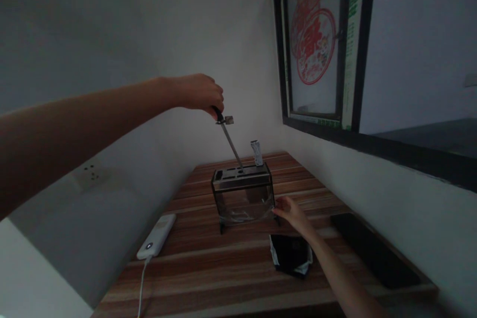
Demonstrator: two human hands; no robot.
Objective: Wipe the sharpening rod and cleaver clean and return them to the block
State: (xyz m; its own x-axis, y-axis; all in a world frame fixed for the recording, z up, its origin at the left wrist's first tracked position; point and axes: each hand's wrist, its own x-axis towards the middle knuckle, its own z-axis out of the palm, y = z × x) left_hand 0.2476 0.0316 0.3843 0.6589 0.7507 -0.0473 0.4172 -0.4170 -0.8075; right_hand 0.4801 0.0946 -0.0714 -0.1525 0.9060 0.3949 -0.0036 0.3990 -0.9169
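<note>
My left hand (203, 93) is closed around the black handle of a sharpening steel (231, 144). The thin grey rod slants down to the right, its lower end at a hole in the top of a knife holder (242, 182). A small tag-like piece (229, 119) sticks out beside the handle. The holder has a dark slotted top, clear sides and short dark feet. At its lower right edge, my right hand (288, 210) grips it with the fingertips. Another upright piece with a black-and-white patterned surface (257, 153) rises from the top's right rear.
On the striped wooden table (201, 278), a black crumpled packet (290, 254) lies near my right forearm. A long dark flat object (374, 248) is at the right edge. The white power strip (156, 237) with its cable lies left. Walls and a window frame (320, 131) border the table.
</note>
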